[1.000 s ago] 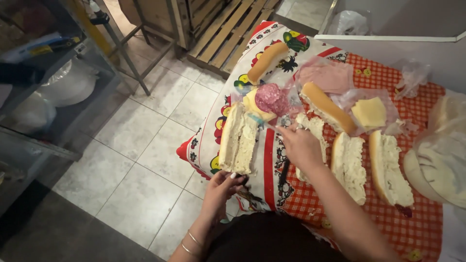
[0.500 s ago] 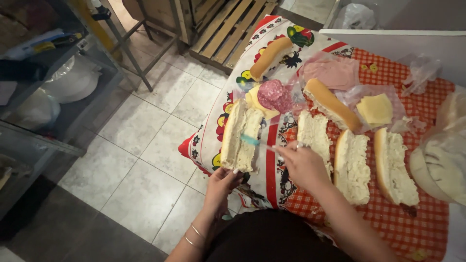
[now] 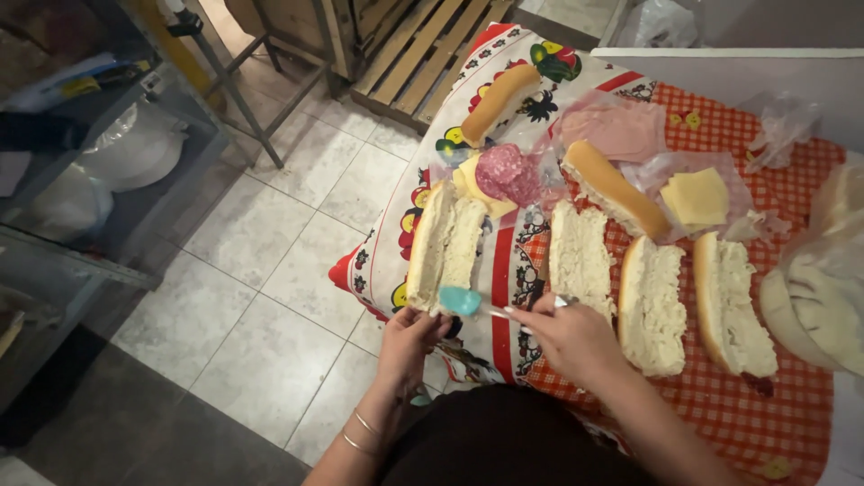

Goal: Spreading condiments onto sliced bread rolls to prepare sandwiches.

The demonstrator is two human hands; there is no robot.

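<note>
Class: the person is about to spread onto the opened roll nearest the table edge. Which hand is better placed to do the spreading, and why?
Probably the right hand: it holds the teal spatula, whose blade sits at the roll. The left hand grips the roll's near end.

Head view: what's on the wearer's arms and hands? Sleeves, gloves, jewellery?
Both arms are bare to the frame edge, with no sleeves and no gloves. The left hand has two thin gold-coloured bangles at the wrist. The right hand shows long pale fingernails; no ring or watch is visible.
</note>
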